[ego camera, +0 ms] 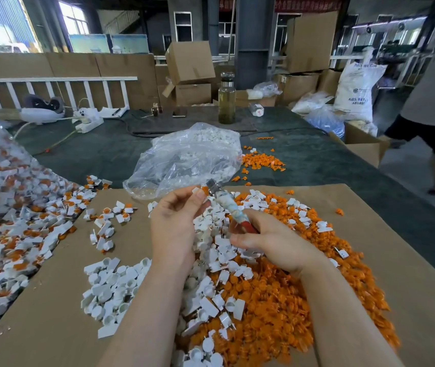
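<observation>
Right hand [272, 242] grips tool [227, 205]; tip meets cap [198, 190] pinched in left hand [176, 221]

A tall glass bottle [227, 102] of yellowish liquid stands far across the dark green table cover [317, 160]. Nearer, at the middle, a crumpled clear plastic bag [184, 160] lies slumped. A white power strip [89, 124] sits far left, below a white railing [52, 79]. Cardboard boxes [190, 62] are stacked behind the bottle. At far right stands a printed white sack [356, 88], with a person [433, 102] in dark shorts beside it.
</observation>
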